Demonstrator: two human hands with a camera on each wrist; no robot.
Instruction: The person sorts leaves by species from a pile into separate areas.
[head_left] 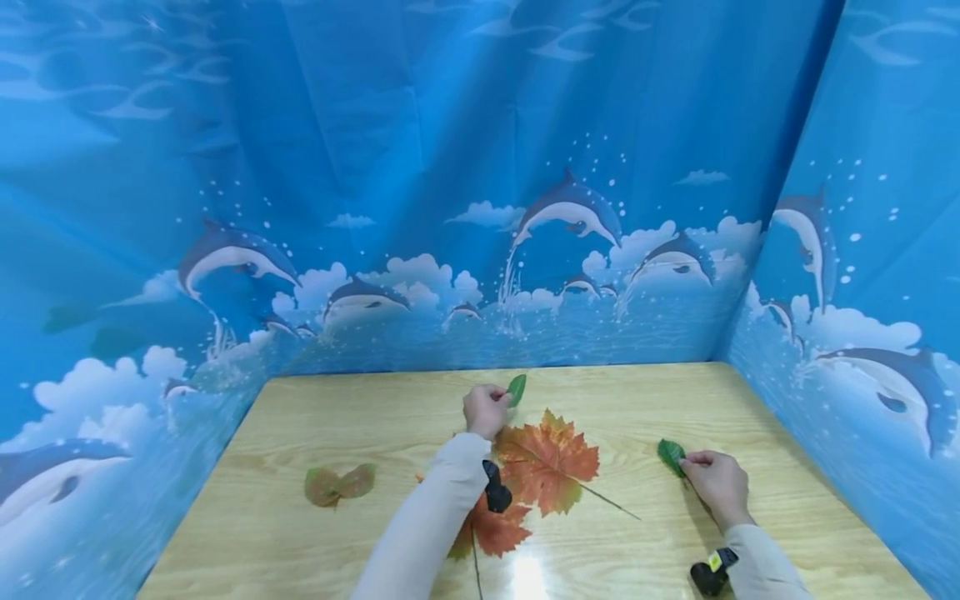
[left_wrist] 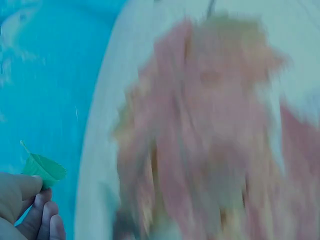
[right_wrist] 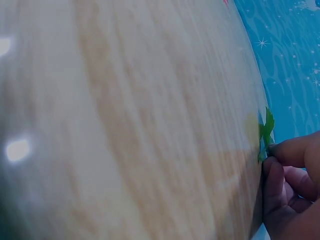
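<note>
Near the far edge of the table, my left hand pinches a small green leaf between thumb and fingers. The same leaf shows at the lower left of the left wrist view, held up by the fingertips. Toward the right side, my right hand pinches another green leaf just over the tabletop. In the right wrist view this leaf is seen nearly edge-on. Below my left hand lies a large orange-red maple leaf with a long stem. A second red leaf is partly hidden by my left forearm.
A pair of brownish-green round leaves lies on the left part of the wooden table. Blue curtains with dolphins stand at the back and both sides. Each wrist carries a small black camera.
</note>
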